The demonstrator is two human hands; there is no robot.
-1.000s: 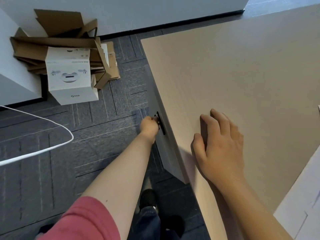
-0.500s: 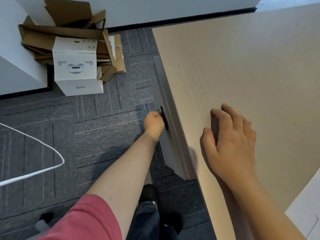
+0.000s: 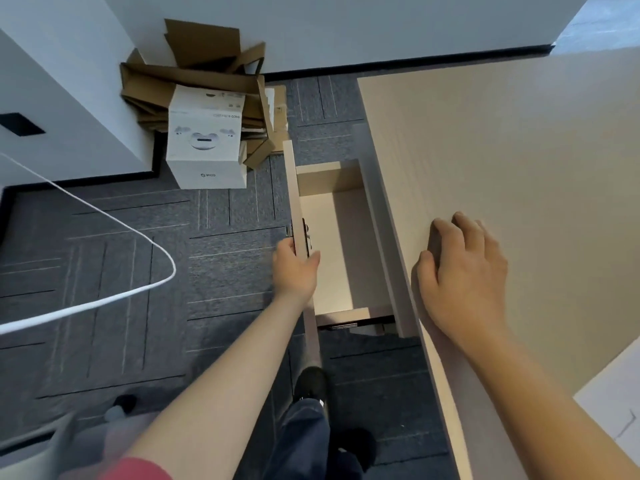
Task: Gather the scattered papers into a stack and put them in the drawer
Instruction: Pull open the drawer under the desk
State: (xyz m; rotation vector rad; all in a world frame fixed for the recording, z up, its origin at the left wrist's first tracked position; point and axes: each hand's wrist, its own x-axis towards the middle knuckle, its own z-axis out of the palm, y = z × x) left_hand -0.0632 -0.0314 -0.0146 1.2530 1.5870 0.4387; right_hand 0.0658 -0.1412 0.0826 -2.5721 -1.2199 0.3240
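Note:
The drawer [image 3: 332, 244] under the left edge of the light wooden desk [image 3: 502, 150] stands pulled out, and its pale inside holds nothing I can see. My left hand [image 3: 294, 268] grips the drawer front at its dark handle. My right hand [image 3: 460, 271] rests flat on the desk top near the edge, fingers slightly curled, holding nothing. A corner of white paper [image 3: 613, 420] lies at the desk's lower right, mostly out of frame.
A white product box [image 3: 204, 140] sits on flattened cardboard [image 3: 194, 67] by the wall at the far left. A white cable [image 3: 104, 237] loops over the grey carpet. My legs and dark shoe [image 3: 311, 382] stand below the drawer.
My left hand has pulled the drawer out to the left, from shut to wide open. My right hand has stayed on the desk top.

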